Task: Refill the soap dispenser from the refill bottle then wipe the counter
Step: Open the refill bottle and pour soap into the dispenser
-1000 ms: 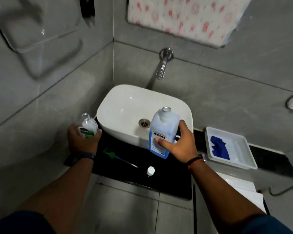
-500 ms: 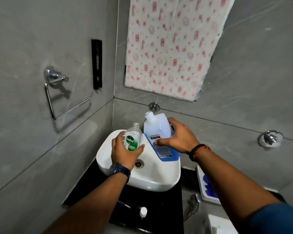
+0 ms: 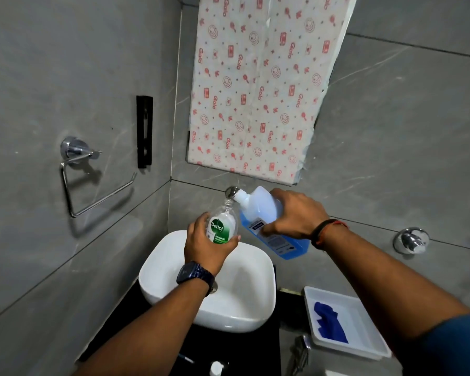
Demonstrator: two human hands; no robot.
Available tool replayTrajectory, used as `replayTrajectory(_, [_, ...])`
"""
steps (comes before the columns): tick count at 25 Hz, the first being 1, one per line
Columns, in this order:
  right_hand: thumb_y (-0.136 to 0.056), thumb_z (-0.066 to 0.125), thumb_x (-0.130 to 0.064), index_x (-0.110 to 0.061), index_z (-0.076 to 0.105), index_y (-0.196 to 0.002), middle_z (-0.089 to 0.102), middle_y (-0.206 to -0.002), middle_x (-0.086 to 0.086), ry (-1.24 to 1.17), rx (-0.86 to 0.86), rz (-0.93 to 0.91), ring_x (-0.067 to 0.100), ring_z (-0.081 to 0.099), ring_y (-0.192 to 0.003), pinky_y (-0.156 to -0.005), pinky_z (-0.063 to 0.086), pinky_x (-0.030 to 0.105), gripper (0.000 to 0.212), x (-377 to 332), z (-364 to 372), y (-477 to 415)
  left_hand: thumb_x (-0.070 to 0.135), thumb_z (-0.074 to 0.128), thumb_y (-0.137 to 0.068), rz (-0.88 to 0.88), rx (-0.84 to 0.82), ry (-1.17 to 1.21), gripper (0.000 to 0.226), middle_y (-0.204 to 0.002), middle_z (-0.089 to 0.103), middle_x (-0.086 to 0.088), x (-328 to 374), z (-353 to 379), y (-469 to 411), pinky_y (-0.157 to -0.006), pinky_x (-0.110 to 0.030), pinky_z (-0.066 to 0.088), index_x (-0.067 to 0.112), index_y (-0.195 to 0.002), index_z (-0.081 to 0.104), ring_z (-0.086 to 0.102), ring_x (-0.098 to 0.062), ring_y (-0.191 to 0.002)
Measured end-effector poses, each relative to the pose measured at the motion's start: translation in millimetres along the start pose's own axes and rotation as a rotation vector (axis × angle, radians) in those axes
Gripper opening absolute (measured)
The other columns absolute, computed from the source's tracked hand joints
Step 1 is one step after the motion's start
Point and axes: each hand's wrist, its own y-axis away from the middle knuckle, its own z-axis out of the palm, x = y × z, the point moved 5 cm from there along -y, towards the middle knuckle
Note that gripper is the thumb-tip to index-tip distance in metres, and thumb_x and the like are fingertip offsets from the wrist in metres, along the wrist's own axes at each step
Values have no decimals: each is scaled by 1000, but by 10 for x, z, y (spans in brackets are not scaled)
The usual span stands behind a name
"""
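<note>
Soap dispenser (image 3: pixel 223 226), gripped by fingers (image 3: pixel 200 225) of the left hand (image 3: pixel 204 248), now nears the further-tipped refill bottle (image 3: pixel 258 210), gripped by the right hand (image 3: pixel 293 215). Pouring looks imminent.

One soap dispenser (image 3: pixel 223 226), one refill bottle (image 3: pixel 258 207), one basin (image 3: pixel 158 256), one tray (image 3: pixel 364 340), one cloth (image 3: pixel 330 324), perhaps one cap (image 3: pixel 216 368).

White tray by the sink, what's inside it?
A crumpled blue cloth lies inside the white tray, towards its left side, with the tray's white floor showing beside it. Anything under the cloth is covered, so that cannot be seen.
</note>
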Motion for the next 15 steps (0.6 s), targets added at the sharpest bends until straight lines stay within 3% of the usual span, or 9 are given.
replayTrajectory(10, [-52,70,-61,-36,46,-112,58,-92,-5,148,-53,-23,19,54,-77,-56,37,28,69,-10,-1,-112,46,86,-44,-27,-30,8,83,-113,52,6,14,21,47,-76,-21,40,30,-117,50,50,-7,-86])
replayTrajectory(15, [-52,70,-63,-36,45,-114,51,-88,-6,166,-91,-26,19,52,-75,-57,35,27,73,11,207,-32,42,88,-43,-68,-45,-6,84,-112,51,3,-157,-6,145,-77,-21,42,27,-117,51,54,-12,-89])
